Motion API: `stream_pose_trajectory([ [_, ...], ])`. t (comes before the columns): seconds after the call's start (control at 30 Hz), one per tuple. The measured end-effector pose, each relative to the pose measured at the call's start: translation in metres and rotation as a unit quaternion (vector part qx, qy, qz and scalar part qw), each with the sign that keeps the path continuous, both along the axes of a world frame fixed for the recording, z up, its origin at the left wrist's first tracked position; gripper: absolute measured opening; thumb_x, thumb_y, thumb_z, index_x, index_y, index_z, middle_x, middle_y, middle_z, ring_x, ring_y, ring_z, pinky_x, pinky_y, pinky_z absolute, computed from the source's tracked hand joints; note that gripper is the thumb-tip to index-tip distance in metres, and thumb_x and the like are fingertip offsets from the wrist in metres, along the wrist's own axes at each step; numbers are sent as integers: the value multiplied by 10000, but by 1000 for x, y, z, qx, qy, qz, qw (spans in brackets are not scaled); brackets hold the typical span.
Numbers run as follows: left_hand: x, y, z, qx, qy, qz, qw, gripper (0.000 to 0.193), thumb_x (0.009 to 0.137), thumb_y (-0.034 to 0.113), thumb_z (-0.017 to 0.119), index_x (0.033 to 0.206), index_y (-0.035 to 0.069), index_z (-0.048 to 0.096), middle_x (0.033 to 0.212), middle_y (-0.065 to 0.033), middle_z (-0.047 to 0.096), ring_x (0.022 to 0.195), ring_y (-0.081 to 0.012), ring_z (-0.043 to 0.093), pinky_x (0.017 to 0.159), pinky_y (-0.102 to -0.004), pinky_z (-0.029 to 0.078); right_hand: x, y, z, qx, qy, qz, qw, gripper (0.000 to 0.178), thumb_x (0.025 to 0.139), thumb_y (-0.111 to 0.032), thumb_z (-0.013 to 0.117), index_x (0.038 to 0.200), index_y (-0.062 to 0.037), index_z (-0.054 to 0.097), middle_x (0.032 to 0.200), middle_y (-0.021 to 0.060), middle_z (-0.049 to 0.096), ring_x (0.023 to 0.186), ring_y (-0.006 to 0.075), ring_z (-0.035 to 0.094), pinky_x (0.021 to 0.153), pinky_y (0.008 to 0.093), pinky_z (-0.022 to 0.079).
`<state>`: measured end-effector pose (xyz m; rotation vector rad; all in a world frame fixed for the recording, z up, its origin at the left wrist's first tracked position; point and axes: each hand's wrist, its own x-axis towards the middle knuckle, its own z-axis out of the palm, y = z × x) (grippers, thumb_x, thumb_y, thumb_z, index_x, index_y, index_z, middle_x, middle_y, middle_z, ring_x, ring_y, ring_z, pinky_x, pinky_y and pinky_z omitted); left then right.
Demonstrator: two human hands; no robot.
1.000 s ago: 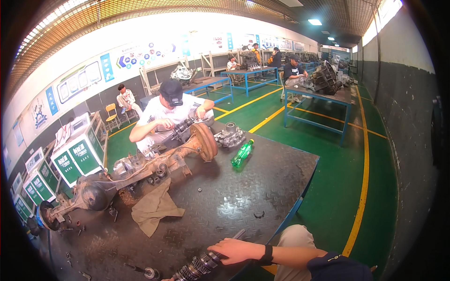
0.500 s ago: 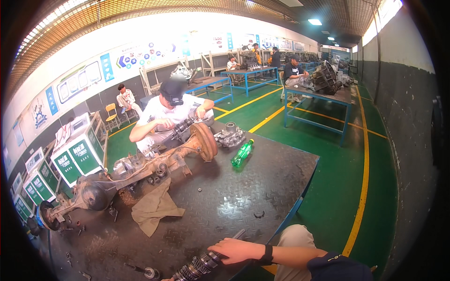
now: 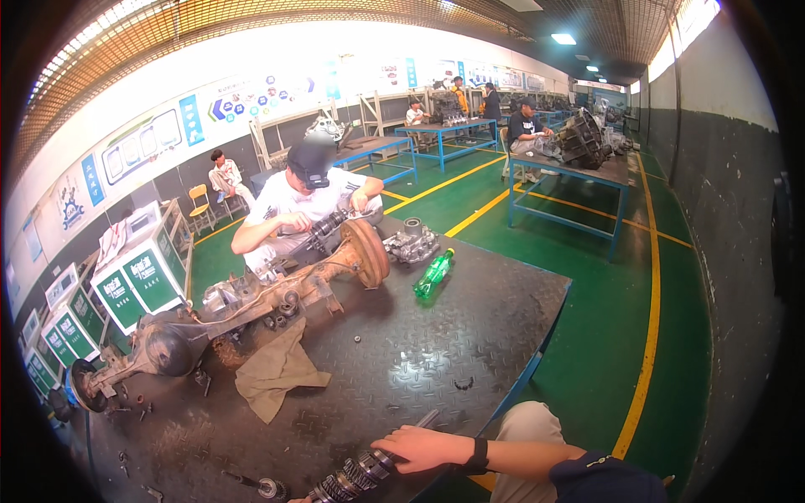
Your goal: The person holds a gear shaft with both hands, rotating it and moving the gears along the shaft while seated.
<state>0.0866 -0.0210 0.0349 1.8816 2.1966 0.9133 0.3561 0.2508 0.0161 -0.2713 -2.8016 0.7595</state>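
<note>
At the near edge of the table lies a gearbox shaft (image 3: 356,478) stacked with toothed gears, its thin bare end pointing up and to the right. My right hand (image 3: 426,448) is closed around its upper part, fingers bent over the metal, a dark band on the wrist. Only a sliver of my left hand (image 3: 298,500) shows at the bottom edge, by the shaft's lower end; its fingers are mostly cut off. Left of the shaft lies a smaller gear with a stem (image 3: 270,489). A dark curved clip (image 3: 464,385) rests farther up the table.
A rusty axle (image 3: 277,293) with a brake drum (image 3: 366,254) spans the table's left side. Near it are a brown cloth (image 3: 281,373), a green bottle (image 3: 433,274) and a metal housing (image 3: 411,243). A co-worker (image 3: 310,197) across the table handles another gear shaft.
</note>
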Motion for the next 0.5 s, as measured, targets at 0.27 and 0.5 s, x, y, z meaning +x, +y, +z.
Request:
stream_pose_trajectory([
  [0.27, -1, 0, -1, -4, -4, -1, 1000, 183, 956, 37, 697, 1088, -72, 765, 1019, -275, 757, 952, -470, 723, 864, -511, 580, 0, 0, 3, -5, -4, 2, 1000, 644, 901, -206, 664, 1489, -6, 495, 1245, 199, 694, 1190, 356, 654, 997, 455, 479],
  [0.5, 0, 2, 0, -3, -4, -3, 1000, 189, 952, 29, 695, 1091, -80, 763, 1021, -275, 759, 947, -468, 726, 862, -505, 582, -1, 1, 2, -33, 9, -3, 999, 567, 882, -185, 667, 1399, -2, 520, 1151, 214, 710, 1139, 390, 668, 995, 472, 483],
])
